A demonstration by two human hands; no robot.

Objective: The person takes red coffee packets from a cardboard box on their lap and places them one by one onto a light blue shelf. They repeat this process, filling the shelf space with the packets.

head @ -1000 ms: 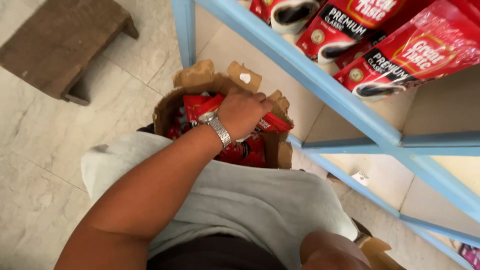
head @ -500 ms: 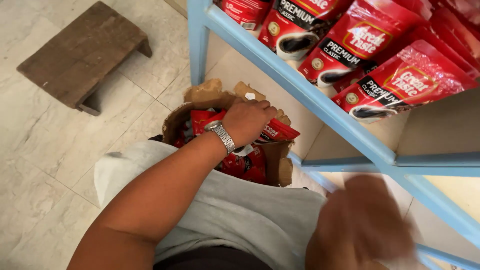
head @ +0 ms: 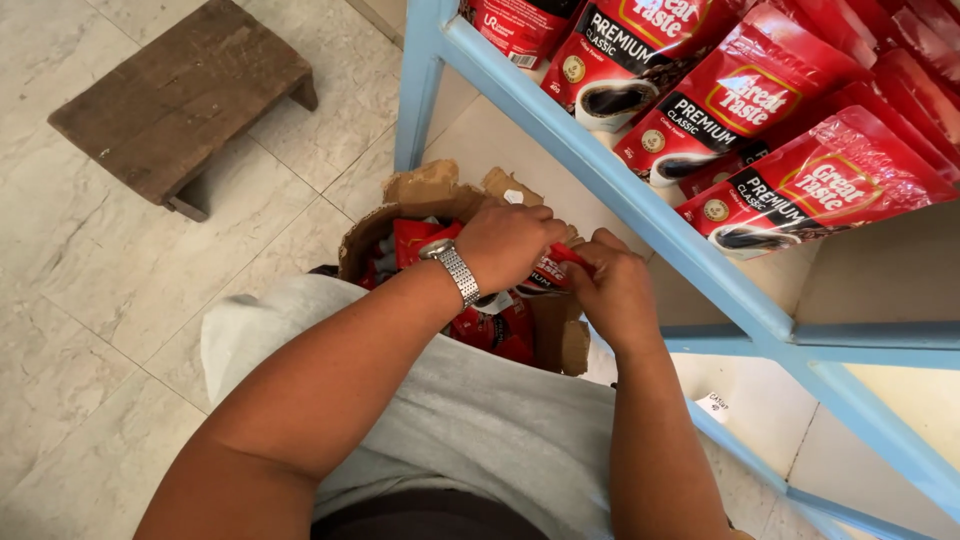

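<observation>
An open cardboard box [head: 420, 195] full of red coffee pouches stands on the floor at the foot of a blue shelf. My left hand [head: 510, 245], with a metal watch on its wrist, is over the box and grips a red pouch [head: 550, 270] from above. My right hand [head: 615, 290] meets it at the box's right side, with its fingers closed on the same pouch. More red pouches [head: 490, 330] show in the box under my left wrist.
A blue metal shelf [head: 620, 195] carries a row of red coffee pouches [head: 790, 190] at the upper right. A low wooden stool [head: 180, 95] stands on the tiled floor at the upper left. A small white label [head: 715, 404] lies on the lower shelf.
My right hand has come in from the lower right and joined my left hand on the pouch over the box. The view has shifted slightly down and left.
</observation>
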